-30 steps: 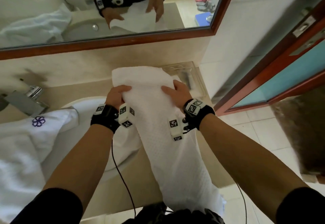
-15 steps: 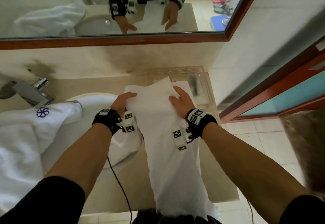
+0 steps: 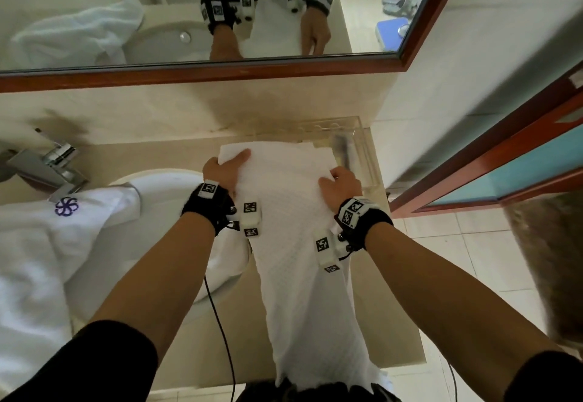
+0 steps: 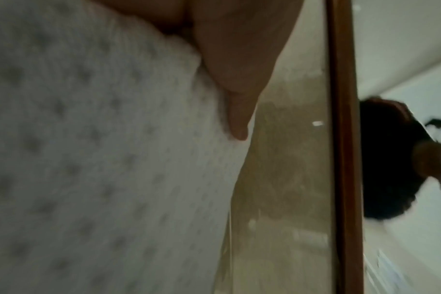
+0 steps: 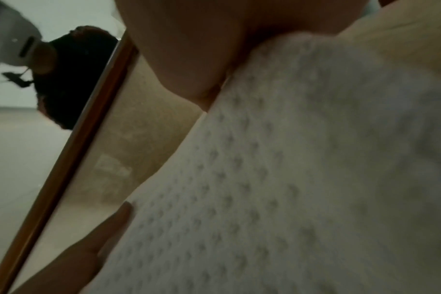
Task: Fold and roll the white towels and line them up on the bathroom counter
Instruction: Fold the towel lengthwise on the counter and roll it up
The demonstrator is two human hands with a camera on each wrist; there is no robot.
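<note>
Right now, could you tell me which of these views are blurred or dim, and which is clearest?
Head view: clearest and evenly lit, wide-angle bending at the edges, slight motion smear on the faucet. Left wrist view: dim and soft; the towel dots smear under the left hand. Right wrist view: equally dim and blurred; the right hand fills the top.

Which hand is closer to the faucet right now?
Left. The left hand grips the towel edge on the faucet side; the right hand grips the opposite edge, farther away.

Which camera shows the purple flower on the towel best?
The head view: the purple flower sits clearly on the bunched towel left of the sink. Both wrist views show only the dotted towel close up, no flower.
</note>
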